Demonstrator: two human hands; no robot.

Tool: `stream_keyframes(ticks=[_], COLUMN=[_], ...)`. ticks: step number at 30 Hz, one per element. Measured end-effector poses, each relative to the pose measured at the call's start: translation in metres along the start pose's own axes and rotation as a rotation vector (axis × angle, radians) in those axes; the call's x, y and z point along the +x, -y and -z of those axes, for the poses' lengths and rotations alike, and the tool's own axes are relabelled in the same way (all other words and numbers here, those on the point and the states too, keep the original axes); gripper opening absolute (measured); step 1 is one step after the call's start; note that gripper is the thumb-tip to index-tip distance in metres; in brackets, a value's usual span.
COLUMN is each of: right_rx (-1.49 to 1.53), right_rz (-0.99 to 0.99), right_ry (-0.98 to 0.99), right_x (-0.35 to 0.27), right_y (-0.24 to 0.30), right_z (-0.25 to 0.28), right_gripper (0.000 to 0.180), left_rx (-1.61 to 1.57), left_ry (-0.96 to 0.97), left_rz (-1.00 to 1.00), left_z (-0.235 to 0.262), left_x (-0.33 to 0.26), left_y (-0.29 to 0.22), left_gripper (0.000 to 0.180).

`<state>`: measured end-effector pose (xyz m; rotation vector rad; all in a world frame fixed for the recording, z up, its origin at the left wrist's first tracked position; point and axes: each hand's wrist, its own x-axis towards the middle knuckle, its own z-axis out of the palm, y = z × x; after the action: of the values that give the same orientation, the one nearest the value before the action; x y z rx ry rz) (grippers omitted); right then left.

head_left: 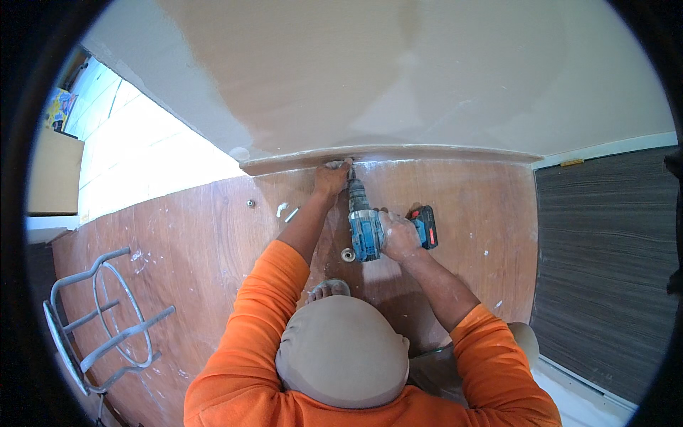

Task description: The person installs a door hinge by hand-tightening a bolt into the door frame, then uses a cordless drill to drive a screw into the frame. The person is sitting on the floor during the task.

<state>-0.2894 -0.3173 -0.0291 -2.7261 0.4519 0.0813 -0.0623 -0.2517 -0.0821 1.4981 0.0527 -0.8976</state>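
My right hand (400,233) is wrapped round the grip of a blue cordless drill (366,235), whose black and red battery (427,226) sticks out to the right. The drill's dark chuck (357,191) points away from me at a wooden skirting board (420,154) along the foot of the wall. Beside the drill's tip, my left hand (331,178) has its fingers pinched together against the board. What they hold, if anything, is hidden. A pale light falls on the board just right of the tip. Close to the drill's rear lies a round metal piece (348,255).
A small metal piece (250,203) and white bits (282,209) lie on the wood-look floor (206,277). A grey metal stool frame (107,320) rests at the left. Rightward is a dark wood-grain panel (605,249). Bare toes (331,288) show beyond a beige rounded shape (343,352).
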Motion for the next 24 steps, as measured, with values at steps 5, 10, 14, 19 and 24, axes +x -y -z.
stream_keyframes(ticks=[5, 10, 14, 19, 24], right_rx=[-0.031, -0.033, -0.043, -0.041, -0.095], right_rz=[0.028, -0.005, 0.005, -0.031, -0.042], right_ry=[-0.024, 0.027, 0.018, 0.044, 0.076], right_x=[-0.002, -0.004, -0.005, -0.008, -0.012], right_y=[0.002, 0.002, 0.004, 0.008, 0.008], right_z=[0.001, 0.001, 0.003, 0.008, 0.013], right_gripper=[0.046, 0.047, 0.050, 0.054, 0.061], left_rx=[0.073, 0.079, -0.014, -0.218, -0.323], left_ry=[-0.019, 0.007, -0.038, 0.139, 0.175], left_rz=[0.002, -0.037, 0.023, 0.273, 0.300], left_z=[0.001, 0.001, -0.001, 0.003, 0.004], left_x=[0.005, 0.002, 0.000, 0.002, 0.005], left_y=[0.006, 0.003, 0.005, 0.006, 0.011], left_gripper=[0.030, 0.041, 0.040, 0.030, 0.032])
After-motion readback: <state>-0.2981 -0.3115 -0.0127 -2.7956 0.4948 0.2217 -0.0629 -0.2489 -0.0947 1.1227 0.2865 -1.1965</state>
